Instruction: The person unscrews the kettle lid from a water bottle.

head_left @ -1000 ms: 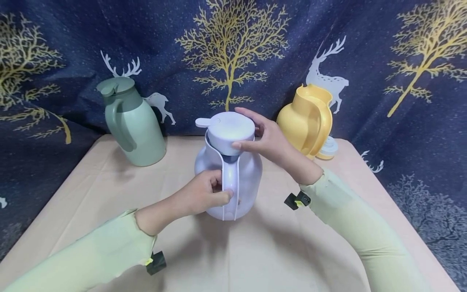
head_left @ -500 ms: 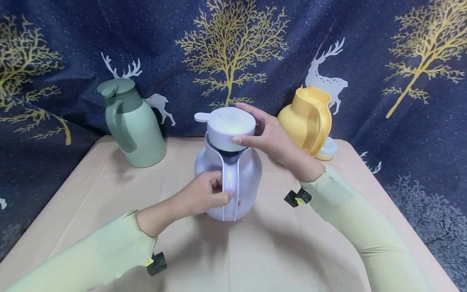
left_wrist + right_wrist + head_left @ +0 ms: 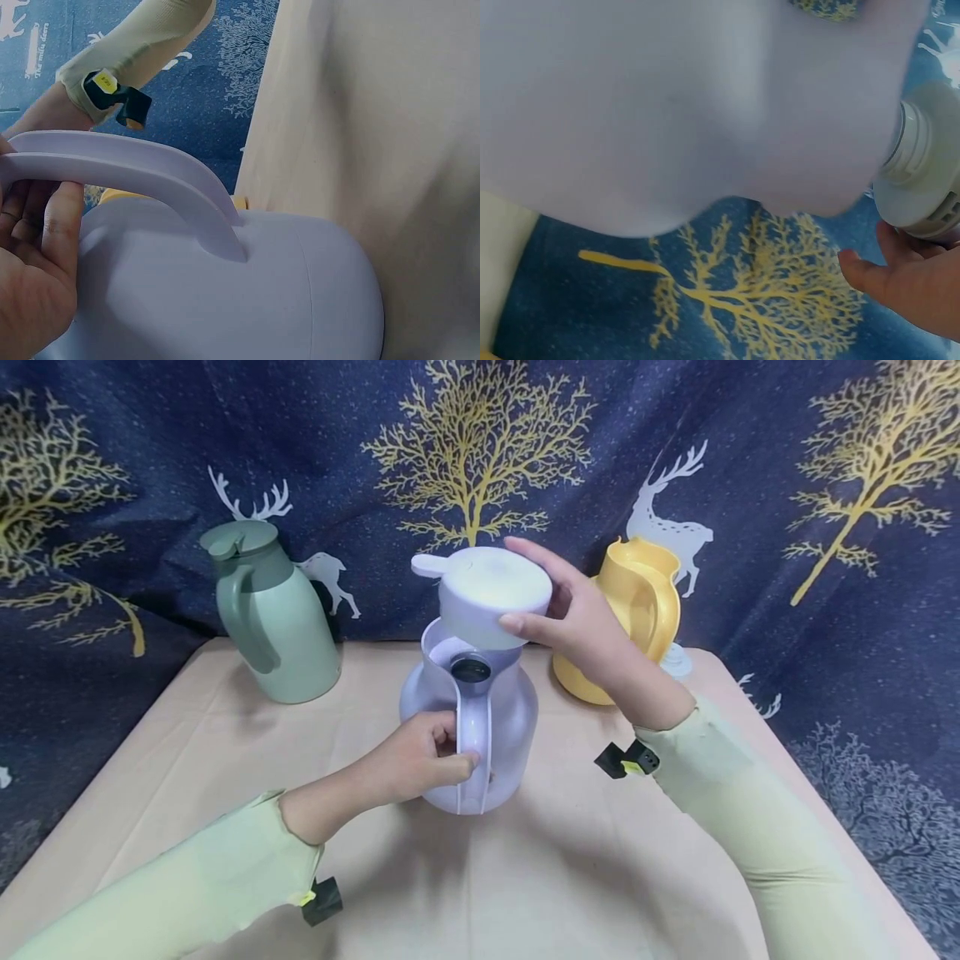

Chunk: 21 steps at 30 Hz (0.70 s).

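L hand (image 3: 411,764) curled on lilac jug (image 3: 471,739) handle, R hand (image 3: 577,622) pinching lid (image 3: 491,593): lift straight to 12, hold jug steady.

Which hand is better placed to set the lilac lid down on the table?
Right. The right hand already holds the lid clear of the lilac jug; the left hand grips the jug's handle, steadying it.

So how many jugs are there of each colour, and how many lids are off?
Lilac thermos jug: 1
Green thermos jug: 1
Yellow thermos jug: 1
Lids off their jugs: 2, the lilac lid in the right hand and a pale lid behind the yellow jug
Total: 3 jugs, 2 loose lids
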Available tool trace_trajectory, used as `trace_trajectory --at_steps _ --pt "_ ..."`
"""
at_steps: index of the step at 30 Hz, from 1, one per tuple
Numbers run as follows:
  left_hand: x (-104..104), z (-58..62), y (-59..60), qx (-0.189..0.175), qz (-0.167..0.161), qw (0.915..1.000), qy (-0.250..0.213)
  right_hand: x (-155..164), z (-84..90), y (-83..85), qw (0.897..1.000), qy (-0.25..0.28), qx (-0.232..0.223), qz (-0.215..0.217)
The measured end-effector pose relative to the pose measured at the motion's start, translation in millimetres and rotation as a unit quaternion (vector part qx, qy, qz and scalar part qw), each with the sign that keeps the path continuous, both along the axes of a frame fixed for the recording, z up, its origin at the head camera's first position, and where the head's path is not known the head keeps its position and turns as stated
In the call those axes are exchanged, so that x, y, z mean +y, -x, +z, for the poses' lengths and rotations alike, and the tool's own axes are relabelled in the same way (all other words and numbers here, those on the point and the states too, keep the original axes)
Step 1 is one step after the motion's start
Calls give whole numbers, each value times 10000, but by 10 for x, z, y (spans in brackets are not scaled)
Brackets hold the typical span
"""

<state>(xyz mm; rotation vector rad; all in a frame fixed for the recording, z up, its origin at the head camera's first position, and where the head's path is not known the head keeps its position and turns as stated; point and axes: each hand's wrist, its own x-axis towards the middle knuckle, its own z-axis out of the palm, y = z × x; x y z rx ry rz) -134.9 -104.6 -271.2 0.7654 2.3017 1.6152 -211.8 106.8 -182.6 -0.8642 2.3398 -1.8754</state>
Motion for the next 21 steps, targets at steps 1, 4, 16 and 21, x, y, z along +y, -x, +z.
trace_trajectory --at_steps 1,4,16,21 --pt "1 -3 1 14 0 10000 -20 15 21 -10 10000 88 0 34" --pt "3 -13 5 51 -7 10000 -54 71 66 -36 9995 288 34 125" --pt "5 -6 0 62 7 10000 -54 324 143 -279 9993 280 -69 -238" --pt "8 -2 0 32 35 10000 -17 491 66 -315 9990 383 67 -239"
